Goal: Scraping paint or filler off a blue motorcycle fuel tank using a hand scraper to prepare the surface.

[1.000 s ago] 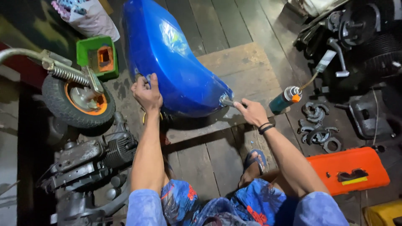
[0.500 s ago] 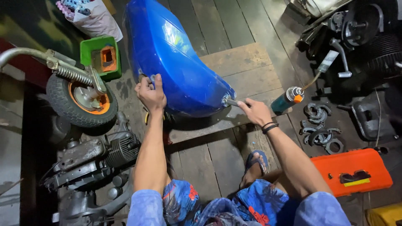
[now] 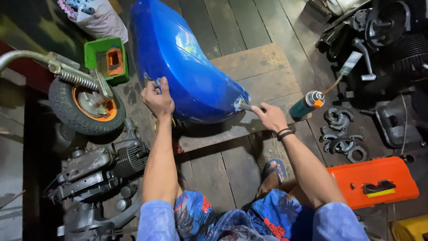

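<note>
Underfoot, dark plank floor (image 3: 249,27), cluttered workshop

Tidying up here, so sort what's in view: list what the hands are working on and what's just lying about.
In use: blue tank, gripped at its edge by the left hand; the metal tool held against it by the right hand.

Lying about: spray can, orange case, green box, small wheel, engine, metal rings.

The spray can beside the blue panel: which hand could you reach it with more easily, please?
Right. The right hand lies just beside the spray can, while the left hand grips the blue panel on the far side.
</note>
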